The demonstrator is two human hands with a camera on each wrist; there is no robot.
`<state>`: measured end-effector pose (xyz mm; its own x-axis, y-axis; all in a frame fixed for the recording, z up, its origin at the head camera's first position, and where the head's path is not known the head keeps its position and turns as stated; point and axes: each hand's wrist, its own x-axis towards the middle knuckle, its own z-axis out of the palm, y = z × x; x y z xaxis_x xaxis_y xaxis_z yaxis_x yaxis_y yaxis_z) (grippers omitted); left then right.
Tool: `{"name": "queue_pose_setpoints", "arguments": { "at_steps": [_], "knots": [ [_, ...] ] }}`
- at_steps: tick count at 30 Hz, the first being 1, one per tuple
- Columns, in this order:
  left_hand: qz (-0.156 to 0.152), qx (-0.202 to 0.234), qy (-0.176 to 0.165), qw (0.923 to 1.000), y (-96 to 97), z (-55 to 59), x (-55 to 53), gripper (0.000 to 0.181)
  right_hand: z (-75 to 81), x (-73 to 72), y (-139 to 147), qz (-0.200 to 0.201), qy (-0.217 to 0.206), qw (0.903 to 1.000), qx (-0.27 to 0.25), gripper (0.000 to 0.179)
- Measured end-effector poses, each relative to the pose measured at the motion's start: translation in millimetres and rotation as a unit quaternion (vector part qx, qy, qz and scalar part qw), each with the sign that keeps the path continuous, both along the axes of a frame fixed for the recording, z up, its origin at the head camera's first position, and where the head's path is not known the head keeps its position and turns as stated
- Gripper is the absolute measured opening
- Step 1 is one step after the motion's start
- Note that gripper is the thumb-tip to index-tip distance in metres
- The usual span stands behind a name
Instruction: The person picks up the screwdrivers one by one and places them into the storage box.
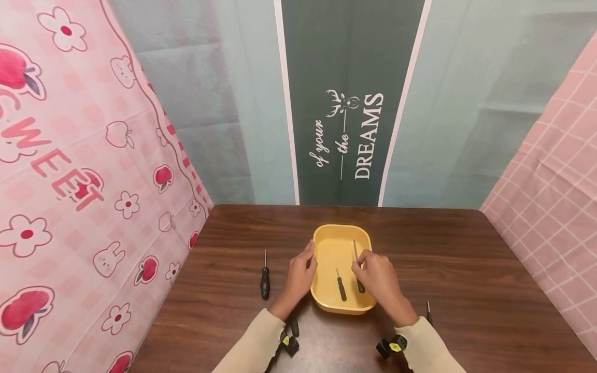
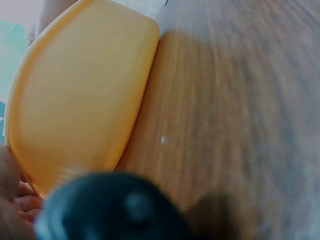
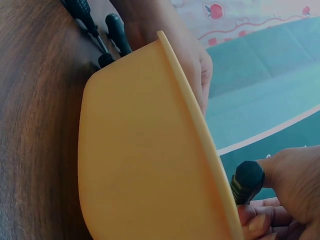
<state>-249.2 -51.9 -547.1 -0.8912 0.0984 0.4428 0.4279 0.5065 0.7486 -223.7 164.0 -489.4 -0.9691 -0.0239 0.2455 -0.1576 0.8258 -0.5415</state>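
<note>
A yellow plastic tray (image 1: 326,305) stands on the table between both hands. At its left rim, my left hand (image 1: 300,272) grips the side, thumb by the edge. My right hand (image 1: 379,274) pinches a screwdriver (image 1: 361,287) over the tray's right half, its thin metal shaft pointing away from me. In the right wrist view, the dark handle end (image 3: 248,175) of that screwdriver shows just past the rim. A smaller black screwdriver (image 1: 342,288) lies inside the tray. The left wrist view shows the tray's outer wall (image 2: 85,90) close up.
Left of the tray, a black-handled screwdriver (image 1: 265,282) lies on the dark wooden table (image 1: 224,238). Another dark handle (image 1: 294,326) shows beside my left wrist. One more screwdriver (image 1: 429,312) is partly hidden by the right sleeve. Printed cloths hang around the table.
</note>
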Motion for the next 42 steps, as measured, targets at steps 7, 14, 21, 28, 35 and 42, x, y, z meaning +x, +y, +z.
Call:
{"name": "queue_pose_setpoints", "arguments": {
  "at_steps": [7, 14, 21, 28, 35, 42],
  "knots": [
    [0.001, 0.003, 0.003, 1.0000, 0.5, 0.8, -1.0, 0.039, 1.2, 0.5, -2.4, 0.003, 0.008, 1.0000, 0.001, 0.014],
    [-0.002, 0.001, -0.011, 0.9999, 0.4, 0.0, 0.7, 0.041, -2.6, 1.0, -5.3, 0.007, 0.004, 0.9999, 0.006, 0.012],
    [-0.005, 0.006, -0.018, 0.9998, -0.2, 0.6, 2.3, 0.041, -7.7, 0.2, -7.9, 0.011, -0.002, 0.9999, 0.012, 0.012],
    [-0.004, 0.005, -0.015, 0.9999, 0.4, 0.7, 2.3, 0.041, -11.1, -0.9, -10.1, 0.014, -0.006, 0.9997, 0.018, 0.012],
    [-0.006, 0.008, -0.010, 0.9999, 0.9, 1.3, 1.6, 0.041, -13.9, -1.8, -10.7, 0.014, 0.007, 0.9994, 0.029, 0.013],
    [-0.010, 0.013, -0.018, 0.9997, 0.3, 1.6, 0.9, 0.041, -14.6, -2.5, -10.0, 0.018, 0.004, 0.9993, 0.033, 0.015]
  ]
}}
